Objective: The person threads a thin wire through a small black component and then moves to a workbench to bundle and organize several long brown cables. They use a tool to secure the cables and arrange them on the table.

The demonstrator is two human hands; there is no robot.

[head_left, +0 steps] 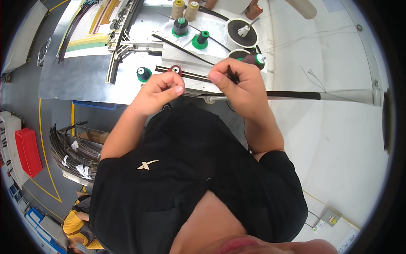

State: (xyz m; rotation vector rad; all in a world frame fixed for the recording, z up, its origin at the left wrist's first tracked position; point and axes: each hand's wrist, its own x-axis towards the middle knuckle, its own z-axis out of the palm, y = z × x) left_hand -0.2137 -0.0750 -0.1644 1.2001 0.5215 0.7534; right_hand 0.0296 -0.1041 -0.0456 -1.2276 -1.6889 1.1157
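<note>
Both my hands are raised in front of my chest, near the table's front edge. My left hand (163,92) is closed, with thumb and fingers pinched together. Whatever lies between its fingertips is too fine to make out. Across a short gap, my right hand (243,86) has its thumb pressed to its forefinger, and its curled fingers hold a small black pointed object (232,75). Beyond the hands, a long dark strip (192,75) lies on the table. A dark red thread spool (175,70) stands just past my left fingers, and a navy spool (144,74) is left of it.
Green-based thread cones (180,27) and beige cones (185,9) stand farther back. A metal rail mechanism (120,42) crosses the table (80,80) at left. Round black discs (242,33) sit at right beside a white wall. Bundled dark strips (76,152) and a red bin (28,152) are at lower left.
</note>
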